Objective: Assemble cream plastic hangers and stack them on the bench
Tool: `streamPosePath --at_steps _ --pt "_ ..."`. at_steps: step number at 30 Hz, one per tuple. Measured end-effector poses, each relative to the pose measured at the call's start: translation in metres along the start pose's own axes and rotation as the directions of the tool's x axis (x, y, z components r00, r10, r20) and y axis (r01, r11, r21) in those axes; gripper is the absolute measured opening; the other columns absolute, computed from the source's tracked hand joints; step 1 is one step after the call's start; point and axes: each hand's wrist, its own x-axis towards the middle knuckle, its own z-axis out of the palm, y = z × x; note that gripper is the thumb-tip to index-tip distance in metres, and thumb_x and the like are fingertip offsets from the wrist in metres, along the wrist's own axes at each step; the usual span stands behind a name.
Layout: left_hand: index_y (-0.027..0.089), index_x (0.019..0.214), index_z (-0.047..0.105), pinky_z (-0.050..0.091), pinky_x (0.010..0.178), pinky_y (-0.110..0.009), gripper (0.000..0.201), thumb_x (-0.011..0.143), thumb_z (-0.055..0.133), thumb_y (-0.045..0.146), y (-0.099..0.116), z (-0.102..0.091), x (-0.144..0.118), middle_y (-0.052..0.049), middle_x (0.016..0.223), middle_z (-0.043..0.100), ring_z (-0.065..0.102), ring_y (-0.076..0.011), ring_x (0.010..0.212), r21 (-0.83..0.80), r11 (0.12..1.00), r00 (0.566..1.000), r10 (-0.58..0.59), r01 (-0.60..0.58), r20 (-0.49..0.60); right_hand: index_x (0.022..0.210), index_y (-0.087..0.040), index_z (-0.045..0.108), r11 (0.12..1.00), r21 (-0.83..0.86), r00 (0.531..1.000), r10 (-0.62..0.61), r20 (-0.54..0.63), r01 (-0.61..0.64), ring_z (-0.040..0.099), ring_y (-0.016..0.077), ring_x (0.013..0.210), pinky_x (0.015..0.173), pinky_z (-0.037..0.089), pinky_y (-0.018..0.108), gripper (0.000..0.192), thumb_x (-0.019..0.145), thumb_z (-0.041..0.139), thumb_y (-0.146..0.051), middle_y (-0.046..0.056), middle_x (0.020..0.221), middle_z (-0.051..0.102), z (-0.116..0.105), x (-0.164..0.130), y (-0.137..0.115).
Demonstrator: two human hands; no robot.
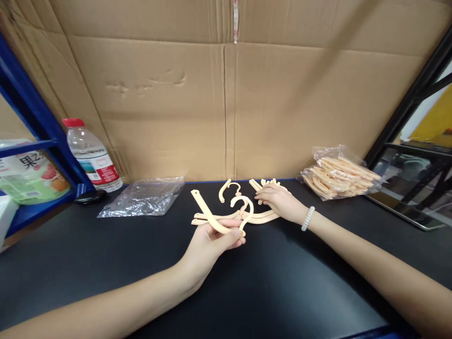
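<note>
My left hand (215, 242) pinches a cream plastic folding hanger piece at its joint. This piece has a curved hook (251, 209) and one arm (205, 207) slanting up to the left. Behind it, assembled-looking hangers (263, 218) lie on the black table, partly hidden by my hands. At the back, my right hand (280, 200), with a pale coiled band on the wrist, reaches over loose hanger parts (270, 181). Its fingers are stretched out and touch the parts; the thumb is hidden. Left of them lie a loose hanger arm (223, 191) and a loose hook (237, 188).
A clear bag of hanger arms (341, 176) sits at the back right, near a dark tablet-like slab (406, 212). On the left are a flat plastic bag (141, 197), a red-capped water bottle (93, 157) and a blue rack (67, 162). Cardboard (158, 113) walls the back.
</note>
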Motion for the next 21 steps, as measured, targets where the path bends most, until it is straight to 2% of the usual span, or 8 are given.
streamPosePath --at_steps 6,9,12,14,17,19,21 --pt "0.014 0.085 0.074 0.058 0.075 -0.022 0.02 0.069 0.081 0.024 0.002 0.0 0.0 -0.006 0.096 0.072 0.068 -0.0127 0.076 -0.012 1.0 1.0 -0.009 0.009 -0.016 0.082 -0.02 0.069 0.999 0.051 0.999 0.02 -0.033 -0.018 0.057 0.0263 0.096 0.087 0.046 0.045 0.019 0.088 0.053 -0.01 0.007 0.095 0.07 -0.001 0.002 -0.001" --pt "0.013 0.084 0.073 0.057 0.074 -0.02 0.02 0.069 0.082 0.022 0.003 -0.001 0.001 -0.004 0.082 0.072 0.067 -0.0118 0.072 -0.048 0.998 1.0 -0.027 0.027 0.002 0.088 -0.02 0.065 0.994 0.098 0.991 0.068 -0.116 -0.056 0.057 0.0252 0.102 0.089 0.047 0.044 0.02 0.092 0.047 -0.015 0.009 0.105 0.065 -0.007 0.003 -0.01" --pt "0.012 0.086 0.073 0.056 0.075 -0.02 0.021 0.069 0.081 0.02 0.005 -0.003 0.002 -0.004 0.079 0.072 0.067 -0.0111 0.073 -0.102 0.994 0.998 -0.044 0.047 0.036 0.097 -0.02 0.062 0.951 0.263 0.945 0.227 -0.236 -0.163 0.061 0.0198 0.085 0.072 0.051 0.035 0.019 0.095 0.044 -0.025 0.01 0.104 0.058 -0.017 0.004 -0.025" --pt "0.012 0.088 0.072 0.056 0.076 -0.02 0.022 0.07 0.081 0.019 0.005 -0.005 0.003 -0.004 0.079 0.071 0.066 -0.0111 0.074 -0.135 0.989 0.997 -0.058 0.063 0.042 0.099 -0.021 0.061 0.877 0.43 0.896 0.354 -0.27 -0.217 0.058 0.0158 0.069 0.062 0.048 0.03 0.019 0.095 0.047 -0.032 0.006 0.091 0.057 -0.025 0.004 -0.038" --pt "0.011 0.09 0.072 0.055 0.078 -0.02 0.023 0.069 0.081 0.017 0.005 -0.007 0.004 -0.004 0.078 0.071 0.067 -0.0117 0.075 -0.162 0.984 0.997 -0.074 0.079 0.038 0.1 -0.022 0.056 0.705 0.673 0.868 0.458 -0.191 -0.224 0.05 0.0128 0.055 0.054 0.042 0.026 0.019 0.095 0.048 -0.038 -0.003 0.062 0.051 -0.034 -0.001 -0.058" --pt "0.011 0.088 0.071 0.055 0.079 -0.021 0.022 0.069 0.081 0.016 0.004 -0.007 0.004 -0.004 0.078 0.071 0.067 -0.012 0.076 -0.165 0.983 0.996 -0.078 0.084 0.043 0.102 -0.022 0.052 0.537 0.817 0.869 0.486 -0.095 -0.21 0.048 0.0117 0.05 0.052 0.041 0.025 0.019 0.095 0.049 -0.04 -0.006 0.053 0.049 -0.035 -0.006 -0.069" --pt "0.011 0.086 0.071 0.055 0.079 -0.022 0.021 0.069 0.081 0.016 0.004 -0.007 0.004 -0.004 0.078 0.071 0.067 -0.0122 0.075 -0.167 0.983 0.996 -0.075 0.082 0.051 0.103 -0.022 0.051 0.349 0.917 0.866 0.5 -0.008 -0.193 0.056 0.0125 0.055 0.058 0.046 0.027 0.021 0.093 0.052 -0.04 -0.003 0.061 0.06 -0.033 -0.01 -0.079"
